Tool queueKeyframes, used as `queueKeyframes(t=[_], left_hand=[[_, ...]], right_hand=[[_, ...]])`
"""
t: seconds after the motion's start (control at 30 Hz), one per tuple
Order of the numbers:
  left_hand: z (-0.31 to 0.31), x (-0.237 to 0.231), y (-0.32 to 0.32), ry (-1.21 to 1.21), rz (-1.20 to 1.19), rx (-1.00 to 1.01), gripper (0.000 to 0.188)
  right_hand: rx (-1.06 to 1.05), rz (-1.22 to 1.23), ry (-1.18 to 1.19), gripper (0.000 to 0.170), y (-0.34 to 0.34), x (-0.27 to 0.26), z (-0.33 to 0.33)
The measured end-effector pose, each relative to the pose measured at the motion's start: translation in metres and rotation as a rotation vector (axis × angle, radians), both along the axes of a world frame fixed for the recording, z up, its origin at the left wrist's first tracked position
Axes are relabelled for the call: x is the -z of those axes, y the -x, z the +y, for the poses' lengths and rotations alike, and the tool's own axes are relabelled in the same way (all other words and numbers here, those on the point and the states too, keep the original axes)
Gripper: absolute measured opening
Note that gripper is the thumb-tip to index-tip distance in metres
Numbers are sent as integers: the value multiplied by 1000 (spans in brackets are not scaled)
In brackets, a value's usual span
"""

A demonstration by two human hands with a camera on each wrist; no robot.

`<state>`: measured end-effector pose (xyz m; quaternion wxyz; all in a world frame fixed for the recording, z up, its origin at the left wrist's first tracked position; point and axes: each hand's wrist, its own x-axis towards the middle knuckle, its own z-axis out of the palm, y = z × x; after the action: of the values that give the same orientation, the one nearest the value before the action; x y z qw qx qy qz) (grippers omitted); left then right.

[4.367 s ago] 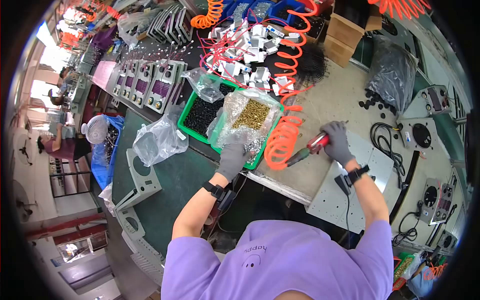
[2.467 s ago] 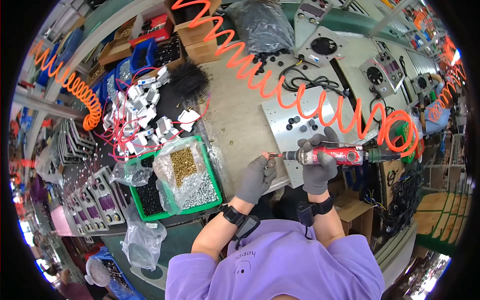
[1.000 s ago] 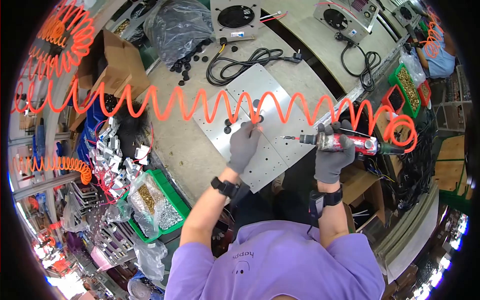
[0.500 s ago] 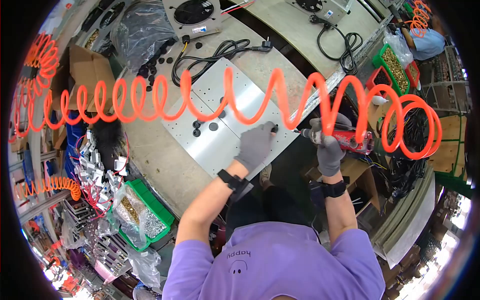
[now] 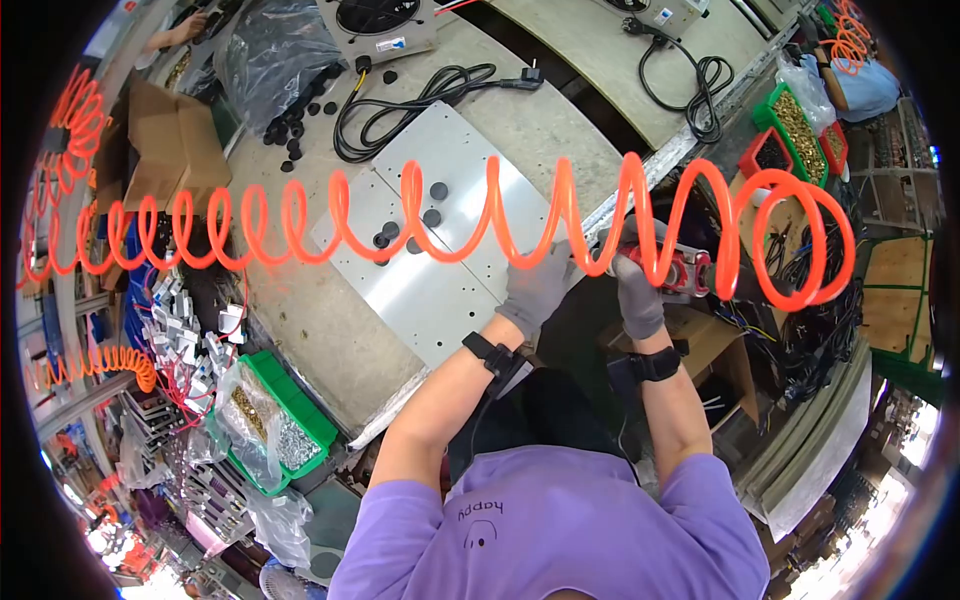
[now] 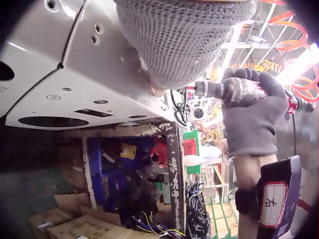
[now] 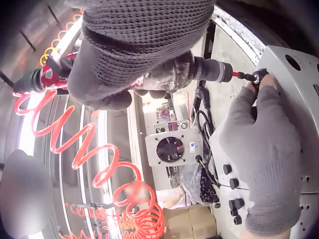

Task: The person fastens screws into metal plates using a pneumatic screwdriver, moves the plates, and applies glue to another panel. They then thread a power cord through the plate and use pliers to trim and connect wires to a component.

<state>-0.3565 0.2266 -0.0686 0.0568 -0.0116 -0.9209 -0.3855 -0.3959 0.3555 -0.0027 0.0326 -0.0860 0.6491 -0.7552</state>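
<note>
Hands [image 7: 269,149] grip scuffed red driver [image 5: 684,272], pinch round black foot [image 7: 259,74].

Fan unit [image 5: 385,30] at top, black cord [image 5: 524,80] with plug beside it. Cardboard box [image 5: 182,140] upper left; white parts [image 5: 187,335] heaped with red wires below. Open carton [image 5: 722,338] lower right.
</note>
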Motion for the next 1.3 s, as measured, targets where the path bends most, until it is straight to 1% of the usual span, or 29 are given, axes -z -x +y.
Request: queueKeyframes(t=[0.03,0.07,0.13,0.2,0.23,0.27,0.33,0.37,0.4,0.47,0.5,0.53,0.6,0.67,0.73,0.77,0.83,0.87,0.93,0.97,1.03,1.07,1.1,1.13,1.17,1.2,1.23,1.27,1.3], left_hand=[[-1,-5,1,92,-57,-15,24],[-1,-6,2,92,-56,-20,24],[0,-8,3,105,-73,-6,16],[-1,-8,3,113,-92,0,16],[-2,-8,4,128,-109,8,16],[-2,-8,4,128,-108,4,16],[-2,-8,3,106,-97,3,16],[-2,-8,3,108,-97,0,16],[-2,-7,3,128,-91,-2,15],[-2,-3,4,150,-83,-4,15],[-4,3,4,75,-73,-4,19],[-6,2,5,-1,-63,-4,23],[-11,0,3,-23,-28,-7,23],[-13,-5,3,-47,8,-8,24],[-14,-7,3,-9,69,11,15],[-14,-7,3,-7,70,11,15],[-14,-4,0,24,11,20,16],[-14,-1,-1,27,10,19,16],[-14,4,2,48,-1,46,23],[-12,-1,0,49,4,43,23],[-11,-12,-4,-303,-19,-219,12],[-17,-13,-8,-296,-15,-220,12],[-25,-13,-14,-842,-246,-303,13],[-31,-14,-20,-1391,-485,-375,18],[-36,-19,-29,-1573,-514,-377,22],[-38,-19,-37,-1574,-512,-377,22],[-41,-20,-46,-1665,-494,-434,22],[-45,-21,-53,-1757,-470,-488,22],[-49,-23,-57,-1759,-464,-485,22]], right_hand=[[10,2,14,32,1,-1,-3],[17,5,27,31,3,-1,-5],[-9,-27,23,28,5,5,-4],[-89,133,-298,26,7,17,0],[20,203,-267,26,6,18,-5],[17,204,-266,26,6,25,-2],[8,-8,-309,26,7,46,5],[20,-81,-254,28,6,52,4],[18,-80,-253,28,7,55,7],[-69,248,-183,28,10,25,-7],[-89,144,-64,28,9,17,-13],[-89,144,-63,28,9,18,-13],[-34,159,-121,29,9,25,-12],[-84,156,-140,29,12,36,-5],[-118,150,-87,30,13,48,-2],[-118,151,-85,30,15,66,3],[38,-305,49,27,21,102,15],[37,-305,52,27,19,82,7],[-51,-8,-180,20,14,38,-5],[-22,-27,19,14,11,31,-7],[-51,7,-4,16,14,17,-10],[-72,29,-28,19,15,14,-12],[-38,29,-1,27,17,14,-14],[-38,28,1,27,12,6,-18],[8,-14,146,29,6,-11,-24],[51,-55,292,31,2,-23,-31],[88,-45,374,36,-3,-28,-38],[84,-45,373,36,-9,-34,-45],[98,-67,430,36,-16,-40,-53]])
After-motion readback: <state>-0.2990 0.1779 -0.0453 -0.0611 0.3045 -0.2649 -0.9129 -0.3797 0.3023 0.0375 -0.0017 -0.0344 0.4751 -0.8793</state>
